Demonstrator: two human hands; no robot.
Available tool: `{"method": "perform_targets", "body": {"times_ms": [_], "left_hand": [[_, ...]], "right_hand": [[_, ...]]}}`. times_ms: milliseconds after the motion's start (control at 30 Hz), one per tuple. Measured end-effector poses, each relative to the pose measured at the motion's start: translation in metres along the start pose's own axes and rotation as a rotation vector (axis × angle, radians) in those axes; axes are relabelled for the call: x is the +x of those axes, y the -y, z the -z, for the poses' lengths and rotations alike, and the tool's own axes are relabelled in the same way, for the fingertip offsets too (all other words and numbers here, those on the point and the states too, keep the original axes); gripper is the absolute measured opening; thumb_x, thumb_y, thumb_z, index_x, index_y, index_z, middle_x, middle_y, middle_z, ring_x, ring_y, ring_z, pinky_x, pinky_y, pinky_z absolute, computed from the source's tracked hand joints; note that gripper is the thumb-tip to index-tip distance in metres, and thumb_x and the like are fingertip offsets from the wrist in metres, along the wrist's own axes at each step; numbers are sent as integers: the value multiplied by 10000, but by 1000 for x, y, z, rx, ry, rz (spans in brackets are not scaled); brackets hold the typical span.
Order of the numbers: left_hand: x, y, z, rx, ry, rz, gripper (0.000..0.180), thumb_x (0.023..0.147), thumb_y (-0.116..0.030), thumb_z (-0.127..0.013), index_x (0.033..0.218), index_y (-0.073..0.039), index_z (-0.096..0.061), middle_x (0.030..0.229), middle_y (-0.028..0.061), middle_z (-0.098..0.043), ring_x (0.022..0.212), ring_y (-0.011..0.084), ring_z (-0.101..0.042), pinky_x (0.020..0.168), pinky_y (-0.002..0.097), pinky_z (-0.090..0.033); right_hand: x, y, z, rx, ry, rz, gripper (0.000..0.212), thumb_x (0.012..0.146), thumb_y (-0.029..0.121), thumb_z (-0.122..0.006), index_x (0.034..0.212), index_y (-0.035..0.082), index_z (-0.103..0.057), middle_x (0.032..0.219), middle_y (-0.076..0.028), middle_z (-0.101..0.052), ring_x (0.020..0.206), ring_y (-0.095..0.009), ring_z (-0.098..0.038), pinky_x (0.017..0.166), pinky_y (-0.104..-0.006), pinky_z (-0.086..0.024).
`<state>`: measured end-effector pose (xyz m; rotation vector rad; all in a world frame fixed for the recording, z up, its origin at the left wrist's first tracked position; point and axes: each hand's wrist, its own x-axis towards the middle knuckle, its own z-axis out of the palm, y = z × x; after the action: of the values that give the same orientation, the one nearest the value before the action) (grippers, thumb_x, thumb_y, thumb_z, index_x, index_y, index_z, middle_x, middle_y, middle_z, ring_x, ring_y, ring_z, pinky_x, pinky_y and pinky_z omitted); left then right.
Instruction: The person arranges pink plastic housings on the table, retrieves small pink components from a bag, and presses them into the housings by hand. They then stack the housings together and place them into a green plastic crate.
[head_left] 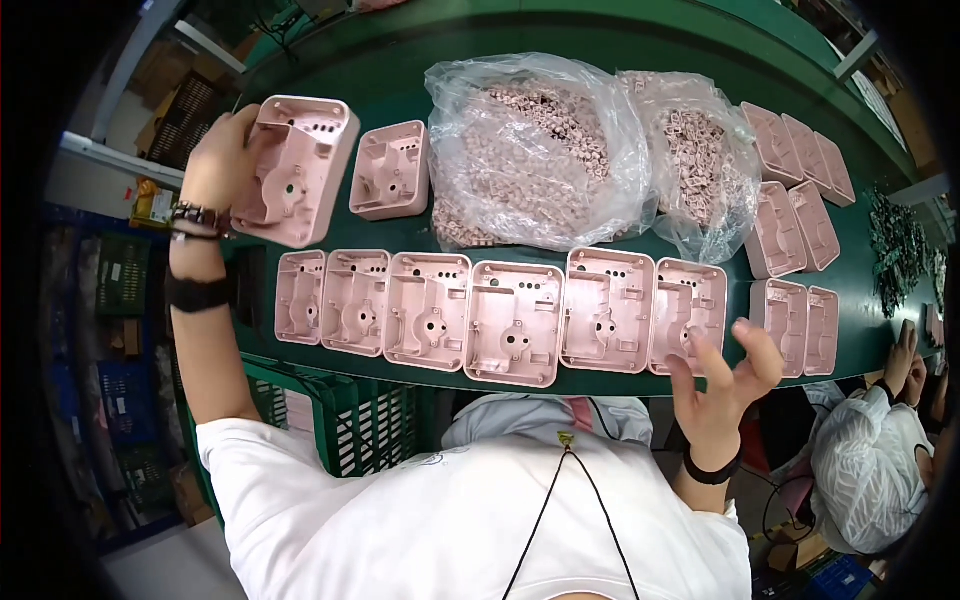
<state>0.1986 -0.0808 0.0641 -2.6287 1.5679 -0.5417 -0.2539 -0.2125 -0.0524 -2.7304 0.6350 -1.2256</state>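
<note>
I have the left forearm (208,355) extended forward along the far left, running nearly straight from elbow to left wrist (197,258). Left grip (222,160): closed in a hold, back of it toward the camera. My right forearm (697,495) is mostly foreshortened, at lower right. Right grip (728,385): open, pointing forward, fingers (708,360) spread and loosely bent, thumb (682,385) apart on the inner side.
</note>
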Motion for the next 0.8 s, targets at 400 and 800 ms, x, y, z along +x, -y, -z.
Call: {"method": "perform_targets", "body": {"times_ms": [400, 800], "left_hand": [[34, 36, -158, -136, 590, 490, 325, 778, -219, -567, 1046, -41, -608, 1063, 197, -595, 981, 332, -576, 842, 386, -461], [51, -229, -59, -269, -52, -821, 334, 748, -234, -601, 1060, -119, -562, 1058, 115, -549, 1015, 262, -498, 949, 452, -307]], "right_hand": [[-22, -14, 27, -118, 111, -276, 236, 665, 3, -642, 886, 83, -616, 1003, -106, -487, 939, -285, -434, 791, -379, -358], [3, -26, 1, 141, -5, -2, 159, 647, 96, -635, 805, 81, -618, 908, -71, -559, 813, -230, -542, 663, -343, -431]]}}
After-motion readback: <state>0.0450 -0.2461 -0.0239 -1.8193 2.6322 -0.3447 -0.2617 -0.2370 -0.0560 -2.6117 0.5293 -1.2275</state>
